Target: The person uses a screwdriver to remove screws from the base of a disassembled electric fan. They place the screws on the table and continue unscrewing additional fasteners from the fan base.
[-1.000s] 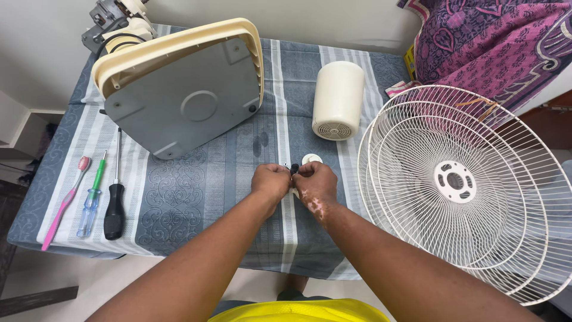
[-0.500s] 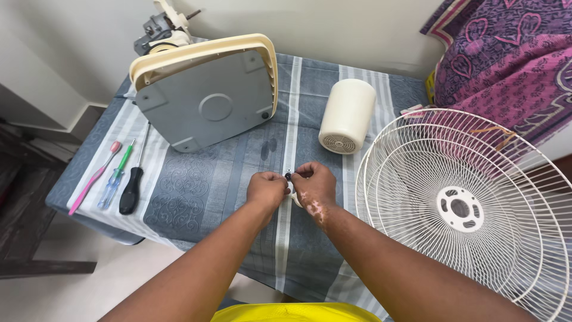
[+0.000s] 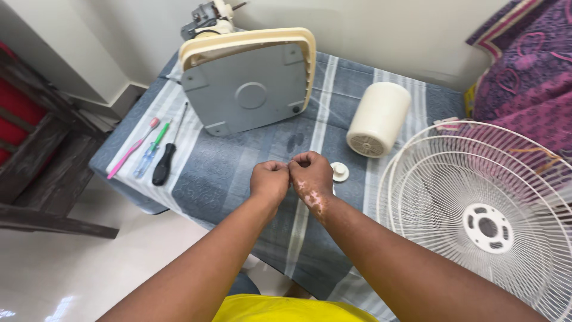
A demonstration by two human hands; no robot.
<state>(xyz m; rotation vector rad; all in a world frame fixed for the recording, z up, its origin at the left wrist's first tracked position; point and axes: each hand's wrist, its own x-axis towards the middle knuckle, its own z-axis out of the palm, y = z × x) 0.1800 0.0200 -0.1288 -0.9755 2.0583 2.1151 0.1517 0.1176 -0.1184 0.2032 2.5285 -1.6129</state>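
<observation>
Head view shows my table (image 3: 238,173), then the big white fan grill (image 3: 494,220) on my right, the fan base (image 3: 250,89) lying on its side, and the cream cover (image 3: 379,119). My left hand (image 3: 269,180) and right hand (image 3: 311,173) are curled tight and touching; I cannot tell what they pinch. Just beside my right hand sits a small white cap (image 3: 339,172).
</observation>
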